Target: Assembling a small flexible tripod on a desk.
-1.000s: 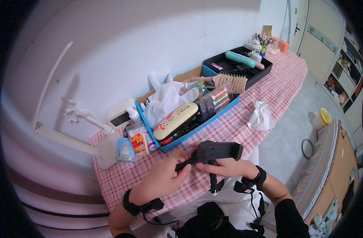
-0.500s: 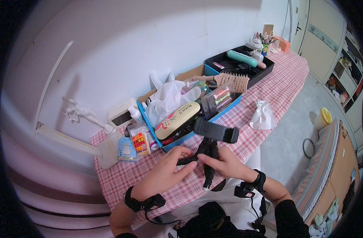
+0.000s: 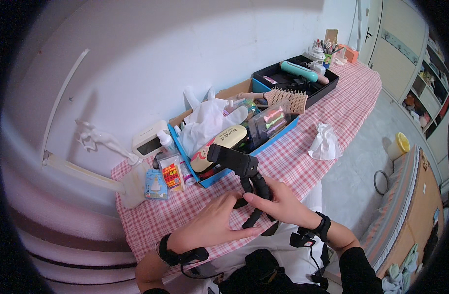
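Black phone stand held in your right fingers

Your right hand (image 3: 286, 205) is closed around the legs of the black phone stand (image 3: 245, 168), the thumb lying across the near side. The stand's clamp head rises beyond those fingertips, leaning to your left, and one leg points down between your two hands. Your left hand (image 3: 211, 219) is just beside the legs, its thumb spread well away from the curled fingers; you cannot tell from here whether those curled fingers grasp a leg, since their tips are hidden.

Under both sets of fingers lies the pink checked tablecloth (image 3: 151, 220). Straight past the fingertips, the clamp head overlaps in view the lower end of a cream pencil case (image 3: 229, 139), which lies in a blue box (image 3: 278, 137). A white bundle (image 3: 205, 122) sits in that box behind the case, and a wooden hairbrush (image 3: 286, 100) rests at its far right end. To the left of your left fingers are a blue packet (image 3: 156, 184) and a red and yellow packet (image 3: 173, 175), near each other. Beyond your right fingers, off to the right, stands a crumpled white paper (image 3: 325, 143).
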{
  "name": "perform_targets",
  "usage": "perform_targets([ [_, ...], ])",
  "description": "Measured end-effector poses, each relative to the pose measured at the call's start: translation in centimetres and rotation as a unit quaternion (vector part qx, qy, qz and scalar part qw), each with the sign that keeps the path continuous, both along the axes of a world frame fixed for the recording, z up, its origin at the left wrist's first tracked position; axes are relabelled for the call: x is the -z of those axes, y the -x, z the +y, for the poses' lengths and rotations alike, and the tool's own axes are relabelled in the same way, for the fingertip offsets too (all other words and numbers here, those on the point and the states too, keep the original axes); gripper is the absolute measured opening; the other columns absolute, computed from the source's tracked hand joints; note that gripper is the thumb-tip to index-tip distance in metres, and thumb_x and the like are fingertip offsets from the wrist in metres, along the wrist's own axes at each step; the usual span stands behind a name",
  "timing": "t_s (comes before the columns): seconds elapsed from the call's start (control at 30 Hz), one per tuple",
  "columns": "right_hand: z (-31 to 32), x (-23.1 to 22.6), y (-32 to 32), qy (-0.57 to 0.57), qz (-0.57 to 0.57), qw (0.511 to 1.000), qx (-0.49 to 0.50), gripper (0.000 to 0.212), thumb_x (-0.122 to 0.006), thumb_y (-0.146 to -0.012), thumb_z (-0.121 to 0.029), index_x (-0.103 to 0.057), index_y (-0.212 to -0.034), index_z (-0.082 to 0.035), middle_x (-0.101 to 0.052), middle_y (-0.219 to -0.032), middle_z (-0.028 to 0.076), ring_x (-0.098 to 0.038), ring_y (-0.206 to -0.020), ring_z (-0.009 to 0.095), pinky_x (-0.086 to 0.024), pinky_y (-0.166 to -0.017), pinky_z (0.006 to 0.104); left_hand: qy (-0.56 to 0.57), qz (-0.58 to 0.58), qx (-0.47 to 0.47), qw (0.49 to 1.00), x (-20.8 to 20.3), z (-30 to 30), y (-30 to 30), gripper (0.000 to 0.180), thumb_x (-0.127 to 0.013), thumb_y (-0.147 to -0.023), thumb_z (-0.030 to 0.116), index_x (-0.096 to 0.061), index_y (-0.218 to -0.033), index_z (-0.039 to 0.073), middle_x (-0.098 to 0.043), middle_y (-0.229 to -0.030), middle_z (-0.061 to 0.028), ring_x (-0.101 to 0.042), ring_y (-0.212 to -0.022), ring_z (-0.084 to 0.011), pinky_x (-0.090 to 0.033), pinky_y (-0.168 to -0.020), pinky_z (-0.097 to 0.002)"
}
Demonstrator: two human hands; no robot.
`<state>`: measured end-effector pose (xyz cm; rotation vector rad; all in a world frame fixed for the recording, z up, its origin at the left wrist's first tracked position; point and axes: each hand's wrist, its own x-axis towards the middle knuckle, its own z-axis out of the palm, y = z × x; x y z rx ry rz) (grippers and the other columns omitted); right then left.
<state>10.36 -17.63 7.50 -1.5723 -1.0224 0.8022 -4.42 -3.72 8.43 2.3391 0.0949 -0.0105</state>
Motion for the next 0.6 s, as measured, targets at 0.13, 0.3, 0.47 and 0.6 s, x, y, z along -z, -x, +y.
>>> perform_targets([
  [0.13,-0.3,1.5,-0.2,-0.040,0.002,0.999,-0.036,0.040,-0.066,-0.087,-0.032,-0.054,-0.105,0.001,-0.056,-0.075,0.002,-0.052,-0.066,0.008,-0.043,-0.057,0.0257,0.004,-0.024,-0.012,1.000,0.4,0.1,0.3,0.072,-0.072,-0.077,0.043,-0.044,-0.121,-0.007,-0.054,-0.113,-0.0230,-0.054,-0.109,-0.0349,-0.043,-0.093,-0.0393],
  [0.3,-0.5,2.3,-2.0,-0.130,0.074,0.982,-0.111,0.057,-0.070,-0.083,-0.027,-0.042,-0.124,0.001,-0.049,-0.119,0.010,-0.048,-0.107,0.015,-0.041,-0.090,0.0296,0.100,-0.017,0.041,0.994,-1.0,0.2,0.2,0.064,-0.071,-0.080,0.037,-0.047,-0.122,-0.004,-0.056,-0.114,-0.0226,-0.057,-0.107,-0.0327,-0.044,-0.093,-0.0381],
  [0.47,-0.4,1.6,-1.6,-0.148,0.281,0.915,-0.248,0.065,-0.073,-0.080,-0.020,-0.037,-0.130,0.002,-0.046,-0.134,0.016,-0.041,-0.128,0.022,-0.032,-0.108,0.0358,0.174,0.061,0.138,0.973,-1.2,1.0,0.4,0.063,-0.071,-0.081,0.034,-0.046,-0.126,-0.002,-0.055,-0.118,-0.0214,-0.057,-0.107,-0.0313,-0.044,-0.094,-0.0371],
  [0.6,-0.3,2.1,-1.2,-0.158,0.239,0.931,-0.227,0.056,-0.076,-0.078,-0.014,-0.042,-0.120,0.001,-0.058,-0.114,0.013,-0.055,-0.109,0.019,-0.043,-0.097,0.0335,0.127,0.007,0.098,0.987,-0.5,1.0,0.4,0.050,-0.070,-0.082,0.029,-0.053,-0.118,-0.001,-0.054,-0.118,-0.0173,-0.058,-0.104,-0.0307,-0.045,-0.090,-0.0372],
])
